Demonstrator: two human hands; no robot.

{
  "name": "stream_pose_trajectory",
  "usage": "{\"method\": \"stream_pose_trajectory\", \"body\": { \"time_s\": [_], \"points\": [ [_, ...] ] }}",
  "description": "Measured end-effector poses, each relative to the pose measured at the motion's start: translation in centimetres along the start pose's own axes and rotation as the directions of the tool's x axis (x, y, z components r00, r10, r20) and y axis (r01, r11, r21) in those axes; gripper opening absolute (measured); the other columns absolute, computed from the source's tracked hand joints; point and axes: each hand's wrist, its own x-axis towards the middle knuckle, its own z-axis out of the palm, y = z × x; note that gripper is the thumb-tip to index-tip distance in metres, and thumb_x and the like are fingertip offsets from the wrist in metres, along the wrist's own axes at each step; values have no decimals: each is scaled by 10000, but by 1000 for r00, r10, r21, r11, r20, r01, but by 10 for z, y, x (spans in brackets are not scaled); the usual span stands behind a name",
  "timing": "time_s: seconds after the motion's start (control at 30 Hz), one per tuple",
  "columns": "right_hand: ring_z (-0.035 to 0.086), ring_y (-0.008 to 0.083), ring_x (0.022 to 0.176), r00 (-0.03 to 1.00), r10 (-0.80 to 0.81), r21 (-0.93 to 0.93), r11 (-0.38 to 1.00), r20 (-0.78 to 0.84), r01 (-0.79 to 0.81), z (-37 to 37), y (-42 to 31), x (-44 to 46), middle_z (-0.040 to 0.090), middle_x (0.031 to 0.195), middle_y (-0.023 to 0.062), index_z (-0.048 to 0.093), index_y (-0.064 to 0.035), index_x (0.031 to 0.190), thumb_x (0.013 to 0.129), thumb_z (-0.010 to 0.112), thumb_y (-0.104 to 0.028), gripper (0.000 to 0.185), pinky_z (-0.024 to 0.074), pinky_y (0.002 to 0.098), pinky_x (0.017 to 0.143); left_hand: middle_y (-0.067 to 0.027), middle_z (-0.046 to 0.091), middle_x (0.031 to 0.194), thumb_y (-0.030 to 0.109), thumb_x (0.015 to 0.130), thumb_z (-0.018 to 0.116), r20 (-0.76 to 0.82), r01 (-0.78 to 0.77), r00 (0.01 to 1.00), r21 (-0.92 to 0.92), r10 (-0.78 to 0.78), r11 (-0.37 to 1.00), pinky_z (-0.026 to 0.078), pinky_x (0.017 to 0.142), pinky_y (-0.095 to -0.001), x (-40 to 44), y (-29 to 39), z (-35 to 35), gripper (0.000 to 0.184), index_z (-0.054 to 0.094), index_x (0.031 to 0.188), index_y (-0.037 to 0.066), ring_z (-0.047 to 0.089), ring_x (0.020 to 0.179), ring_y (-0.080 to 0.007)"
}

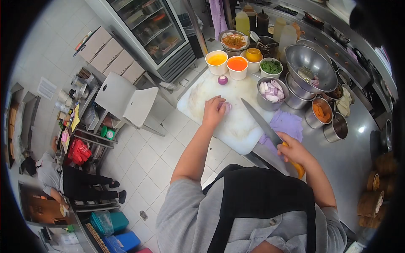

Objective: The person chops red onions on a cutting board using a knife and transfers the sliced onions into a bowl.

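Note:
My left hand (214, 112) is on the white cutting board (240, 135), its fingers closed over a piece of red onion (228, 107) that shows partly beside the fingertips. In my right hand (292, 150) is a kitchen knife (262, 123), gripped by its yellow handle. The blade points up and to the left over the board's right side, apart from the onion piece. A peeled purple onion (222, 80) sits near the board's far edge. Cut onion pieces (271, 90) fill a metal pot to the right of the blade.
A purple cloth (287, 124) lies beside the board. Tubs of yellow sauce (217, 58), orange sauce (238, 64) and green leaves (271, 66) stand behind it. Metal bowls (306, 63) and a pot of carrots (322, 110) are at right. Another person (80, 179) stands at far left.

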Motion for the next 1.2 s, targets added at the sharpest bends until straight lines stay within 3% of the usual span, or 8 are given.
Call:
{"method": "stream_pose_trajectory", "body": {
  "time_s": [0.07, 0.2, 0.33, 0.43, 0.63, 0.73, 0.93, 1.2],
  "points": [
    [535, 124, 501, 994, 60, 435, 895, 94, -96, 5, 12, 18, 625, 786, 82, 359, -118, 1466, 930, 524, -208, 568, 461, 272, 469, -147, 646, 1146, 117, 801, 640, -14, 125, 992, -45, -126, 991, 395, 982, -481, 1, 14, 3, 200, 663, 994, 70, 560, 1119, -302],
    [519, 144, 447, 979, 25, 594, 792, 204, -144, 29, 10, 50, 626, 777, 125, 347, -114, 1464, 949, 468, -159, 531, 457, 288, 424, -143, 640, 1153, 160, 819, 641, -87, 422, 896, -135, -436, 896, 388, 985, -449, 1, 17, 17, 223, 660, 1012, 50, 560, 1105, -297],
    [538, 139, 461, 971, -33, 589, 800, 238, -118, 51, -11, 76, 628, 788, 122, 317, -103, 1483, 941, 483, -185, 573, 463, 281, 430, -160, 620, 1180, 216, 827, 654, -288, 379, 889, 26, -356, 925, 369, 1013, -467, -2, 31, 26, 269, 668, 1040, 51, 541, 1136, -301],
    [542, 147, 464, 972, -23, 573, 811, 236, -120, 64, -20, 92, 622, 777, 117, 291, -104, 1495, 938, 466, -177, 588, 469, 291, 433, -205, 614, 1140, 226, 834, 664, -402, 212, 914, 355, -56, 911, 475, 883, -399, 0, 35, 32, 286, 681, 1044, 32, 586, 1038, -323],
    [543, 157, 461, 973, -18, 521, 847, 231, -108, 84, -34, 100, 610, 743, 107, 248, -102, 1511, 910, 445, -153, 634, 475, 314, 428, -199, 568, 1227, 146, 856, 637, -290, 340, 909, 101, -299, 935, 388, 1021, -450, -1, 26, 32, 230, 673, 1043, 17, 509, 1154, -358],
    [538, 159, 451, 968, -55, 509, 857, 244, -80, 87, -38, 101, 607, 730, 108, 240, -100, 1514, 900, 455, -151, 652, 467, 318, 411, -210, 579, 1158, 81, 857, 621, -374, 311, 896, 151, -237, 938, 458, 942, -421, 0, 18, 29, 197, 670, 1028, -4, 555, 1056, -358],
    [534, 151, 450, 966, -117, 515, 857, 229, -18, 76, -45, 87, 606, 741, 101, 245, -93, 1515, 905, 462, -152, 650, 465, 313, 417, -173, 594, 1033, 114, 884, 626, -432, 432, 791, -107, -434, 895, 498, 831, -354, 7, 24, 38, 168, 682, 1001, 7, 597, 904, -288],
    [522, 123, 459, 997, -75, 446, 893, 6, 65, -18, -60, -19, 597, 753, 72, 325, -104, 1486, 912, 487, -137, 597, 455, 275, 428, -166, 597, 1025, 98, 890, 613, -456, 7, 884, -199, -99, 980, 466, 862, -368, 71, 140, 94, 151, 666, 1003, 14, 567, 985, -285]
  ]
}}
